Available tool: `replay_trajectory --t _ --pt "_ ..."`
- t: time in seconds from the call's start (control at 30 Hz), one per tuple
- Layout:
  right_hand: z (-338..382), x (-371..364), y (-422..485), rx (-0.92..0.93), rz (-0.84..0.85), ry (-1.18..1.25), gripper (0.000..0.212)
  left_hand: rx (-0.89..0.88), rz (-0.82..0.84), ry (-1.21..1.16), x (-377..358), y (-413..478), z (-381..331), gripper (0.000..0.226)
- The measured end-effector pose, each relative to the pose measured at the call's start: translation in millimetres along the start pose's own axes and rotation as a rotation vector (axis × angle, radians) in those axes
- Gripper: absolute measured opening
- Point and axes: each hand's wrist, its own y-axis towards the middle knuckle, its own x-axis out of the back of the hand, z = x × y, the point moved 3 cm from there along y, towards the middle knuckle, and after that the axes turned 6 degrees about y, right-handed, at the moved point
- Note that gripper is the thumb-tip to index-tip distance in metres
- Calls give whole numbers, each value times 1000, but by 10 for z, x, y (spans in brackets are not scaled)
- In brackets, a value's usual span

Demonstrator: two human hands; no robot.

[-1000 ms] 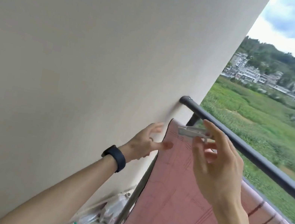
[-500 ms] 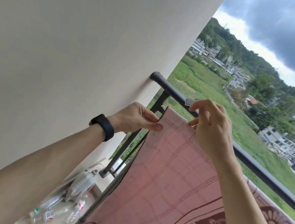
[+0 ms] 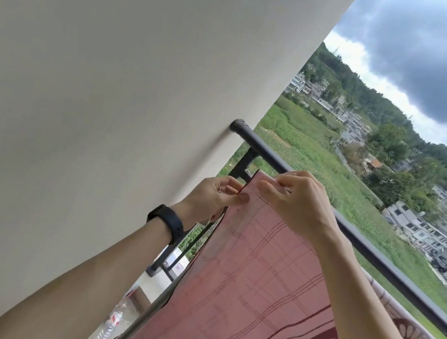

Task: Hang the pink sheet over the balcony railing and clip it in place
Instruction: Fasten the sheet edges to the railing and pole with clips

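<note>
The pink sheet [image 3: 250, 278], checked with a dark red flower border, hangs over the black balcony railing [image 3: 264, 149] close to the wall. My left hand [image 3: 216, 196], with a black band on its wrist, pinches the sheet's upper left corner between thumb and fingers. Right beside it, my right hand [image 3: 298, 203] is curled over the sheet's top edge at the rail. The pale clip it carried is almost hidden inside its fingers, so I cannot tell whether the clip bites the fabric.
A plain beige wall [image 3: 105, 118] fills the left and meets the rail's end. A black upright post [image 3: 242, 166] stands under the rail. Plastic bottles [image 3: 111, 326] lie on the balcony floor below. Fields and buildings lie far beyond the rail.
My right hand brought the clip from mid-air down onto the sheet's top edge at the rail. My left hand went from touching the corner with open fingers to pinching it.
</note>
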Motion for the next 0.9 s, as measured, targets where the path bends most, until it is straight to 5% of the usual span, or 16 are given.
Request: replay_trajectory --t 0.13,0.33,0.5,0.67,0.8,0.9 --pt "146 -44 134 44 5 67 16 10 8 -141 -69 -15 -29 27" --pt "131 -57 139 18 -45 130 16 -41 -114 -59 51 72 -172 31" --pt "148 -35 143 65 -50 268 8 -43 31 52 159 234 -542 36" --pt "178 -10 142 72 -10 332 33 -74 142 292 122 370 -792 37" --pt "143 -16 87 83 -68 310 14 99 314 218 129 370 -745 38" --pt "157 -37 9 91 -171 108 7 78 133 161 253 352 -735 40"
